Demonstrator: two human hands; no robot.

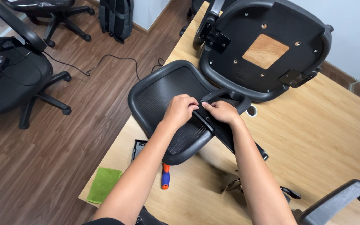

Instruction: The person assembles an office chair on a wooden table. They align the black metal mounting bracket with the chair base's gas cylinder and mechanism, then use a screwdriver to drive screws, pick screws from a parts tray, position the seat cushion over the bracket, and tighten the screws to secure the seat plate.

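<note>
A black mesh chair backrest (163,89) lies on the wooden table (321,133), partly overhanging its left edge. My left hand (180,109) rests closed on the mesh beside the black bracket (213,125) that runs across the backrest. My right hand (221,111) grips the top of that bracket, fingertips close to the left hand. An upside-down black chair seat (267,46) with a square wooden patch lies just beyond the backrest.
A screwdriver with an orange and blue handle (165,176) and a green cloth (103,184) lie near the table's front edge. A black armrest (338,201) sits at the lower right. Office chairs (13,79), a cable and a backpack (116,16) are on the wooden floor to the left.
</note>
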